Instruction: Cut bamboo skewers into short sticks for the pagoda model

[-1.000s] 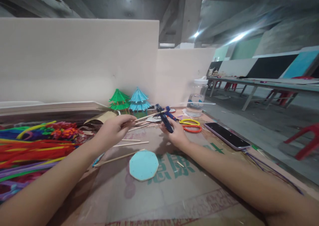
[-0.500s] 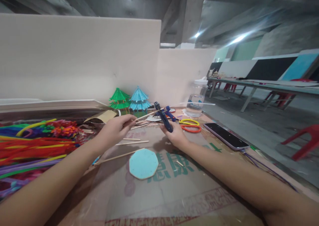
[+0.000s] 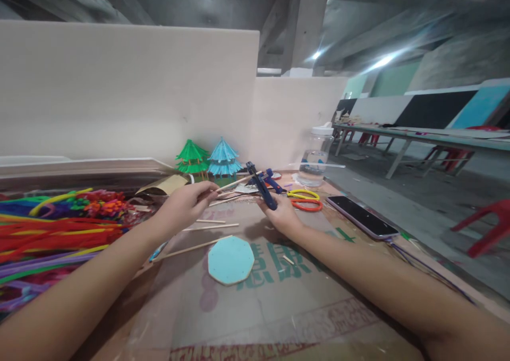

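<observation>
My left hand point(image 3: 198, 197) pinches a thin wooden stick point(image 3: 235, 182) that points up and to the right. Its far end meets the head of a dark blue plier-like cutter point(image 3: 261, 186), around whose handle my right hand point(image 3: 282, 214) is closed. Whether the jaws touch the stick is hard to make out. Below both hands lies a light blue octagonal board point(image 3: 230, 260). Loose wooden sticks point(image 3: 211, 226) rest to its upper left, and a short stick piece point(image 3: 288, 260) to its right. Behind the cutter sits a blue glue gun point(image 3: 274, 180).
Colourful pipe cleaners point(image 3: 59, 228) fill the left side. Green point(image 3: 192, 157) and blue point(image 3: 223, 157) model roofs stand at the back. Yellow-and-orange-handled scissors point(image 3: 306, 204), a water bottle point(image 3: 314, 156) and a phone point(image 3: 362, 216) with a cable are on the right.
Almost nothing differs. Both hands keep their hold on the stick and cutter in nearly the same place; the whole view has shifted very slightly.
</observation>
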A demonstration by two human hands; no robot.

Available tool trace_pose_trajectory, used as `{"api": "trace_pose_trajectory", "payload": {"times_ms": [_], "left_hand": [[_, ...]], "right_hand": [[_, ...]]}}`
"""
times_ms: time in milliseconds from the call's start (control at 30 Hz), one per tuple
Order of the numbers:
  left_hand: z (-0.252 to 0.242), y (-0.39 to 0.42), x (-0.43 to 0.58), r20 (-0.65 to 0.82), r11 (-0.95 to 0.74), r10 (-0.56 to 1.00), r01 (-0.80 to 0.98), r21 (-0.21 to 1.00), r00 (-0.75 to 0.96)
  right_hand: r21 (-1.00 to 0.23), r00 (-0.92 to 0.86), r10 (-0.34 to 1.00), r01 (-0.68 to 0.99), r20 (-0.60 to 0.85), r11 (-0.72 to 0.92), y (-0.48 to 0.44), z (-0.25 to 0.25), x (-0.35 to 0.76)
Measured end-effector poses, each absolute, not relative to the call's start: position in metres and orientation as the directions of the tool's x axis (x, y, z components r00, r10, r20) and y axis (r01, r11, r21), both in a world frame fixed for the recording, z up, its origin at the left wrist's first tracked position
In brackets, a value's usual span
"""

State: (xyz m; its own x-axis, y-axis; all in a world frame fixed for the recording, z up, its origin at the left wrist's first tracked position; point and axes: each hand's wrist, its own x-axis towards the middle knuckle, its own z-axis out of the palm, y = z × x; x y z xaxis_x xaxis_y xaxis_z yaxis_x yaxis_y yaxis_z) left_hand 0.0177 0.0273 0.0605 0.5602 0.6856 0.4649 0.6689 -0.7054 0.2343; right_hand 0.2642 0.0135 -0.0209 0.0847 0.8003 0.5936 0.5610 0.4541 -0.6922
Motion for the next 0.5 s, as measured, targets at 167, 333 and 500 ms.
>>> {"api": "trace_pose_trajectory", "payload": {"times_ms": [167,333,500], "left_hand": [[0.0604,0.0283,0.0169,0.456,-0.707,0.685,0.67,0.228,0.568],[0.06,0.0287,0.0164,0.467,-0.713,0.677,0.663,0.227,0.568],[0.0617,0.0279,0.0164,0.48,-0.719,0.669,0.658,0.223,0.568]], "right_hand": [[-0.685,0.08,0.793,0.562,0.604,0.465,0.014,-0.0219,0.2659],[-0.689,0.073,0.796,0.553,0.6,0.469,0.0148,-0.0223,0.2664],[-0.702,0.103,0.802,0.558,0.589,0.444,0.0181,-0.0237,0.2649]]}}
